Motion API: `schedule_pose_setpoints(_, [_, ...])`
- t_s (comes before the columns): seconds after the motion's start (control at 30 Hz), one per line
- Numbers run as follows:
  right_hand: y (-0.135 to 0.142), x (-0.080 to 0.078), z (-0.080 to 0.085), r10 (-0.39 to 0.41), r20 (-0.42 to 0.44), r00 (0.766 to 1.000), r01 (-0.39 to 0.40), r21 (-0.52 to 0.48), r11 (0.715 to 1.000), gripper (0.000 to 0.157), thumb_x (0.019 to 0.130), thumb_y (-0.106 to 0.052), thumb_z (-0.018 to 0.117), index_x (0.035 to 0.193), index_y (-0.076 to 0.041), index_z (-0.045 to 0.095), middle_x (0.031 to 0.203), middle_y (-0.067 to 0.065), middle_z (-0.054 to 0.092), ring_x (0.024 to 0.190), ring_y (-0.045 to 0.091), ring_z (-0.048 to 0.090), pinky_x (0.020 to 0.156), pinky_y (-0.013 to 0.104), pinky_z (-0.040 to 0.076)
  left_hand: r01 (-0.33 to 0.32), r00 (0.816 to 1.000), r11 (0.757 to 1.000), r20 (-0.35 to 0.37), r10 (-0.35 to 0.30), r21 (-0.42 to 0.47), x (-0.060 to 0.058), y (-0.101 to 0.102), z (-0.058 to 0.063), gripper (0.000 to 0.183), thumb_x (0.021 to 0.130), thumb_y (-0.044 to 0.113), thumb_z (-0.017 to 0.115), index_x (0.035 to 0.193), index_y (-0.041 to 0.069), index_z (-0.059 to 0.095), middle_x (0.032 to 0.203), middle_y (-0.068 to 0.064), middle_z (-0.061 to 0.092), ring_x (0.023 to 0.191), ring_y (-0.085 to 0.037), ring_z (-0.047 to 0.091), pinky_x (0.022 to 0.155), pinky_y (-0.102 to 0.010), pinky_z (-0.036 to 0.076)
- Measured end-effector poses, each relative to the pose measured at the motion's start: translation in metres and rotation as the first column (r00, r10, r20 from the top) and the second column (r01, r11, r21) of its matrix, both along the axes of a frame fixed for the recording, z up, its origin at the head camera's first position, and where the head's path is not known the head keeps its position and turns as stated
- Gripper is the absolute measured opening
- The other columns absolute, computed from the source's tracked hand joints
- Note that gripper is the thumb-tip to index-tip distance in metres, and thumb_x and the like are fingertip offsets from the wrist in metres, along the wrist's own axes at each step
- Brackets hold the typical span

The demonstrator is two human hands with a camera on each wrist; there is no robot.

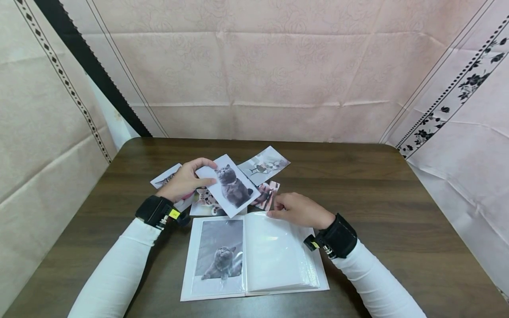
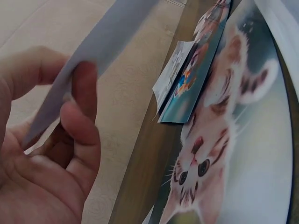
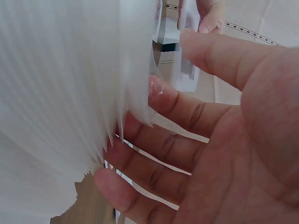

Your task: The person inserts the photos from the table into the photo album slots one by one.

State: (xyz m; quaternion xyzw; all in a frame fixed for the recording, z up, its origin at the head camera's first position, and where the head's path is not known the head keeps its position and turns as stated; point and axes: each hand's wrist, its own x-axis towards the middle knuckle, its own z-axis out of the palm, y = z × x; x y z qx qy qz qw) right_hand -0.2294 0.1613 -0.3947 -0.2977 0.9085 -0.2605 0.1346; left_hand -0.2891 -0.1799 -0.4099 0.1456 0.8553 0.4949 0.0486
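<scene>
On the dark-brown wooden table [image 1: 377, 190], a white plastic-sleeved album [image 1: 324, 282] shows one filed grey-cat print [image 1: 220, 258] opposite a blank-looking page [image 1: 272, 265], the left hand [image 1: 187, 180] pinching a rectangular grey-cat photo [image 1: 234, 190] beyond it, the right hand [image 1: 300, 210] touching sleeve edges with relaxed fingers, several glossy paper prints [image 1: 265, 165] lying unfiled.

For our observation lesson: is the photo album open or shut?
Open: the album lies spread, a cat photo on its left side, glossy sleeves on its right.

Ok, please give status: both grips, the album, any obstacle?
Left grip pinches cat photo. Right grip touches sleeve edges. Album open, cat picture in left page. No obstruction visible.
</scene>
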Motion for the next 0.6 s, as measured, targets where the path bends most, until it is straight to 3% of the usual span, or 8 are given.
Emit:
schedule_pose_setpoints(0.1, [0.0001,0.0001,-0.0001,0.002,0.001,1.000,-0.002,-0.003,1.000,0.026,0.092,-0.039,0.060,0.081,-0.016,0.057,0.067,-0.004,0.043,0.062,0.012,0.045,0.053,0.025,0.033,-0.013,0.999,0.999,-0.034,0.015,0.034,-0.0013,-0.0001,-0.0019,0.040,0.086,0.030,0.070,0.121,0.018,0.054,0.118,-0.005,0.053,0.054,-0.023,0.039,0.049,-0.028,0.036])
schedule_pose_setpoints(0.23, [0.0006,0.0004,-0.0001,0.003,0.001,1.000,-0.003,-0.009,1.000,0.025,0.092,-0.037,0.060,0.082,-0.015,0.058,0.066,-0.003,0.043,0.061,0.012,0.045,0.052,0.025,0.033,-0.019,0.998,0.996,-0.056,0.024,0.089,-0.0035,0.0005,-0.0055,0.031,0.089,0.032,0.066,0.115,0.017,0.057,0.096,-0.005,0.053,0.052,-0.017,0.036,0.049,-0.027,0.034])
schedule_pose_setpoints(0.3, [0.0008,0.0003,0.0000,0.001,0.002,1.000,-0.001,-0.010,1.000,0.025,0.092,-0.038,0.060,0.082,-0.015,0.058,0.066,-0.003,0.043,0.061,0.012,0.045,0.052,0.025,0.033,-0.026,0.997,0.996,-0.064,0.032,0.091,-0.0038,0.0011,-0.0067,0.030,0.090,0.036,0.064,0.114,0.019,0.061,0.088,-0.006,0.055,0.054,-0.019,0.038,0.049,-0.028,0.034])
schedule_pose_setpoints(0.37, [0.0008,0.0002,0.0002,-0.001,0.006,1.000,0.001,-0.009,1.000,0.025,0.092,-0.038,0.061,0.083,-0.015,0.059,0.066,-0.003,0.044,0.061,0.012,0.046,0.052,0.025,0.034,-0.038,0.996,0.996,-0.071,0.044,0.084,-0.0045,0.0013,-0.0076,0.029,0.091,0.040,0.061,0.112,0.020,0.064,0.094,-0.004,0.059,0.060,-0.022,0.042,0.052,-0.028,0.037])
schedule_pose_setpoints(0.6, [0.0026,-0.0010,0.0014,0.013,0.025,1.000,-0.013,-0.004,1.000,0.012,0.089,-0.024,0.066,0.085,-0.015,0.061,0.074,-0.002,0.053,0.066,0.014,0.050,0.055,0.027,0.039,-0.018,1.000,0.996,0.006,0.018,0.086,-0.0022,0.0044,-0.0061,0.033,0.094,0.040,0.056,0.118,0.019,0.062,0.079,-0.012,0.059,0.063,-0.038,0.055,0.050,-0.036,0.045])
